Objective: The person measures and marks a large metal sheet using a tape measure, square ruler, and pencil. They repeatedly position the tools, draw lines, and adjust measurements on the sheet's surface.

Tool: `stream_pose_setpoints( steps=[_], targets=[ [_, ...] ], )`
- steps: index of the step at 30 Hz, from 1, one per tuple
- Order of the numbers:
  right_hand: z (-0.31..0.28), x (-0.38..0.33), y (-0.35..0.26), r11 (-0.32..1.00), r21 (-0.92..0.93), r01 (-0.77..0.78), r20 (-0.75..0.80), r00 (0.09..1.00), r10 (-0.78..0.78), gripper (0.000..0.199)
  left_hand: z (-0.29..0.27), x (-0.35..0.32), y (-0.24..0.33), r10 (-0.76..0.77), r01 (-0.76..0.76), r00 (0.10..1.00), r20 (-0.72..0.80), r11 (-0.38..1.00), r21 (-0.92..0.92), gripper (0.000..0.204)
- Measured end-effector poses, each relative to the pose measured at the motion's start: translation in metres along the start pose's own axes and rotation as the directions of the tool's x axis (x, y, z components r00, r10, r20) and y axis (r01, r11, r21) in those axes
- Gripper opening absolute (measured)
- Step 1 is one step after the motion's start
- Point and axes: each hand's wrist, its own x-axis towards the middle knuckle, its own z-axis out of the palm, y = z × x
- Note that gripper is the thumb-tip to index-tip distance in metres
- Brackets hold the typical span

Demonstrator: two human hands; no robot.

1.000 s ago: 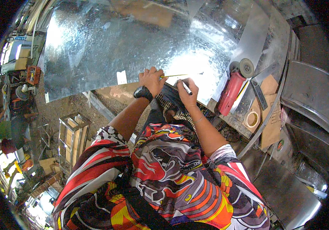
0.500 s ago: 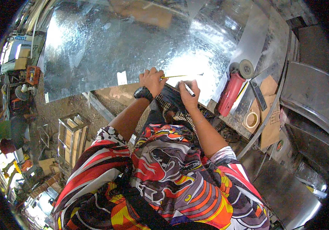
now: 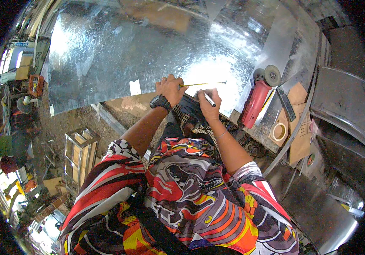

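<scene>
A large shiny metal sheet [image 3: 148,46] lies in front of me. My left hand [image 3: 170,88], with a black wristwatch, holds a yellow tape measure [image 3: 201,84] stretched to the right along the sheet's near edge. My right hand [image 3: 210,103] grips a white marker pen [image 3: 209,99] with its tip at the sheet just below the tape. A small white label [image 3: 135,87] sticks to the sheet left of my left hand.
A red angle grinder [image 3: 259,95] with a grey disc lies right of my hands. Past it sit a roll of tape [image 3: 279,131], cardboard pieces [image 3: 299,136] and more metal sheets [image 3: 344,106]. A wooden crate [image 3: 78,153] stands on the dirt floor at left.
Both hands hold nearly the same place; the right hand with the pen has shifted slightly along the tape.
</scene>
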Motion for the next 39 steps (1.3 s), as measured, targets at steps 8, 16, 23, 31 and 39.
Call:
stream_pose_setpoints(
  steps=[8,16,23,31,39],
  targets=[
    [0.001,-0.004,0.010,0.996,-0.085,0.024,0.001,1.000,-0.024,0.015,0.002,0.002,0.002,0.001,-0.001,1.000,-0.008,1.000,-0.021,0.028],
    [0.003,-0.004,0.009,1.000,-0.015,-0.015,-0.013,1.000,0.015,0.019,-0.005,0.001,0.006,-0.009,0.009,1.000,0.015,1.000,0.003,0.028],
    [0.004,-0.002,0.011,0.997,-0.050,0.063,0.004,0.998,-0.063,0.019,0.001,0.000,0.005,0.005,-0.004,0.999,-0.032,1.000,0.019,0.028],
    [0.007,0.000,-0.001,0.989,-0.138,0.045,0.074,0.997,-0.035,0.016,0.001,0.000,0.002,0.005,-0.005,1.000,-0.008,1.000,0.002,0.028],
    [0.010,0.001,0.010,0.994,-0.025,0.109,0.050,0.993,-0.108,0.016,-0.001,0.002,0.006,0.004,-0.004,1.000,-0.002,1.000,0.008,0.028]
  ],
)
